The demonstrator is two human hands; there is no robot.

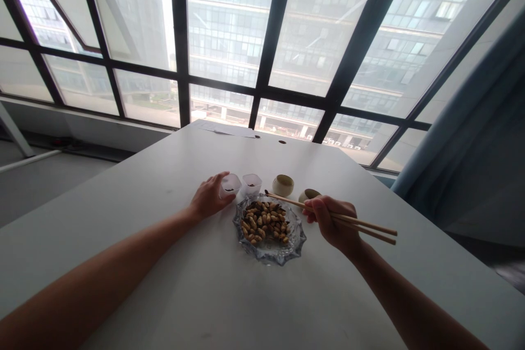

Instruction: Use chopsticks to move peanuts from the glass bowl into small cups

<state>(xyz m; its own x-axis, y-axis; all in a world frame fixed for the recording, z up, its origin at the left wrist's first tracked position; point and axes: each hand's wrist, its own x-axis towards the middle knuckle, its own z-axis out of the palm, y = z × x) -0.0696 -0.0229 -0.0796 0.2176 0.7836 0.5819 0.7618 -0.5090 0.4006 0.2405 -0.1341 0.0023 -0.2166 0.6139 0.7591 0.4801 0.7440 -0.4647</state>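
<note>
My right hand (334,221) grips a pair of wooden chopsticks (363,225), their tips pointing left over the far rim of a glass bowl. A small dark piece, perhaps a seed (266,192), is at the tips. Pistachio-like nuts and some dark pieces lie in the scalloped glass bowl (296,243). My left hand (210,195) is curved around the left side of a small clear plastic cup (232,181), thumb in front and fingers behind. A few dark bits lie in that cup. Beside it stands a second clear cup (252,180), also with dark bits inside.
Behind the bowl are a round beige cup (283,185) and another beige cup (309,194), partly hidden by my right hand. Papers (229,130) lie at the far end of the white table (180,295). Windows rise beyond; a blue curtain (455,120) hangs at right.
</note>
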